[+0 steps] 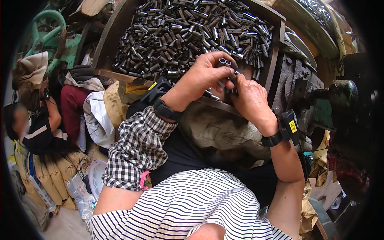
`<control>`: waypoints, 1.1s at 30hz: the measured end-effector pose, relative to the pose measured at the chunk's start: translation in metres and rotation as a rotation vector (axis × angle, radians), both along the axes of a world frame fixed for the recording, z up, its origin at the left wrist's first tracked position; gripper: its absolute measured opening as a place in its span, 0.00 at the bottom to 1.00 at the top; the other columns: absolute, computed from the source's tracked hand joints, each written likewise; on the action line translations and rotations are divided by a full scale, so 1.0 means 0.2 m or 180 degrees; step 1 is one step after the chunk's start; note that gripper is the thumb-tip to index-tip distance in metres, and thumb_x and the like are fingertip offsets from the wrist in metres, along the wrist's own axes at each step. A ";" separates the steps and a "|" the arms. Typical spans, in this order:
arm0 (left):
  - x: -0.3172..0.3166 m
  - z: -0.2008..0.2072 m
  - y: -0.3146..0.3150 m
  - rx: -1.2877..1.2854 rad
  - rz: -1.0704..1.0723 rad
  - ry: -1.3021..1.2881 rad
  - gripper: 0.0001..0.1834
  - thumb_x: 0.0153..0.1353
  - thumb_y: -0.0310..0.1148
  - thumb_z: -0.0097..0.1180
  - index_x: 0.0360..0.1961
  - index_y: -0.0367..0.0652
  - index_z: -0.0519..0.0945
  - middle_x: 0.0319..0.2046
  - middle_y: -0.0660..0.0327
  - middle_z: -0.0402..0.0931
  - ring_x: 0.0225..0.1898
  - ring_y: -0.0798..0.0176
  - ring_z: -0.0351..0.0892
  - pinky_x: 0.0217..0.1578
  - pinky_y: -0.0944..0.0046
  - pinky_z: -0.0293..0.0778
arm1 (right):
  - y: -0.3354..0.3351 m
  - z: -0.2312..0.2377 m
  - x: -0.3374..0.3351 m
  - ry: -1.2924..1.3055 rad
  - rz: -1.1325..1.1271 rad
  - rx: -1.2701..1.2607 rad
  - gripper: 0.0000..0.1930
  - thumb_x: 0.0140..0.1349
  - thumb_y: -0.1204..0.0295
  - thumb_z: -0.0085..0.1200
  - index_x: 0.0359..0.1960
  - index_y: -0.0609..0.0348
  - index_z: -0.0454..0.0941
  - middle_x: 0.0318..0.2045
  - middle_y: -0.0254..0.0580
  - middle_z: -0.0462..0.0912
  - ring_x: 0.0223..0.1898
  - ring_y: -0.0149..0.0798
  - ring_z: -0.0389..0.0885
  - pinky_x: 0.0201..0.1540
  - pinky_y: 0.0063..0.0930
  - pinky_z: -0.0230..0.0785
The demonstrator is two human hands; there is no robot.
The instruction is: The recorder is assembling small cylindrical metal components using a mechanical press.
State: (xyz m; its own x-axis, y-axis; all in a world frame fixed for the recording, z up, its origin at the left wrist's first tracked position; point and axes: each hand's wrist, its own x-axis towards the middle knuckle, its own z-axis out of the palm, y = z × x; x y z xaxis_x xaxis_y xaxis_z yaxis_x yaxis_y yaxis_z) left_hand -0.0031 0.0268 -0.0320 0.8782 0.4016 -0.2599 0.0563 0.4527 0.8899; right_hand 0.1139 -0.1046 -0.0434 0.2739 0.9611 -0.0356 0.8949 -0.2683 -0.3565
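Over the near edge of a shallow wooden tray (107, 37), my two hands meet. My left hand (200, 78) is closed around several short metal tubes (225, 61); two of their round open ends face up between thumb and fingers. Fingertips of my right hand (253, 98) are pinched together right beside them, on a small shiny metal piece (237, 73) that looks like another tube, mostly hidden by the fingers. A heap of similar dark and shiny tubes (172, 40) fills much of the tray. A few loose tubes (211, 95) lie below my hands, by the front rim.
A dark, greasy machine (316, 94) stands close at the right. Another container of metal parts (316, 16) is at the far right. A crumpled sack (224, 128) hangs below the tray. At left are a green wheel (50, 18), a white cloth (96, 118) and another person (44, 132).
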 end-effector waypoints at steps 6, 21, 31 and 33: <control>0.02 -0.02 -0.05 0.2492 -0.0430 0.0651 0.08 0.55 0.26 0.57 0.36 0.35 0.78 0.23 0.65 0.76 0.24 0.76 0.72 0.25 0.73 0.69 | -0.06 0.04 0.04 0.0706 -0.0299 0.0530 0.09 0.45 0.78 0.56 0.29 0.67 0.72 0.21 0.54 0.78 0.29 0.55 0.80 0.32 0.40 0.72; 0.11 -0.03 -0.11 0.0606 -0.1071 0.0262 0.12 0.60 0.32 0.58 0.41 0.38 0.76 0.23 0.72 0.72 0.19 0.83 0.64 0.17 0.80 0.59 | -0.20 0.13 0.17 0.4366 -0.1348 0.0309 0.05 0.52 0.78 0.59 0.28 0.65 0.75 0.23 0.33 0.79 0.20 0.24 0.78 0.20 0.12 0.65; 0.10 -0.04 -0.04 0.2556 0.0564 0.0408 0.13 0.58 0.31 0.57 0.43 0.37 0.75 0.24 0.66 0.74 0.21 0.74 0.71 0.22 0.72 0.68 | -0.24 0.12 0.23 0.4919 -0.1275 0.0561 0.07 0.54 0.75 0.60 0.31 0.62 0.75 0.22 0.32 0.78 0.20 0.23 0.78 0.18 0.10 0.63; 0.11 -0.04 -0.05 0.4415 0.0210 -0.0257 0.13 0.53 0.27 0.59 0.41 0.39 0.76 0.27 0.59 0.77 0.25 0.61 0.77 0.26 0.64 0.72 | -0.23 0.13 0.23 0.4623 -0.1460 0.0710 0.08 0.54 0.74 0.60 0.32 0.61 0.73 0.22 0.31 0.77 0.18 0.23 0.77 0.17 0.10 0.62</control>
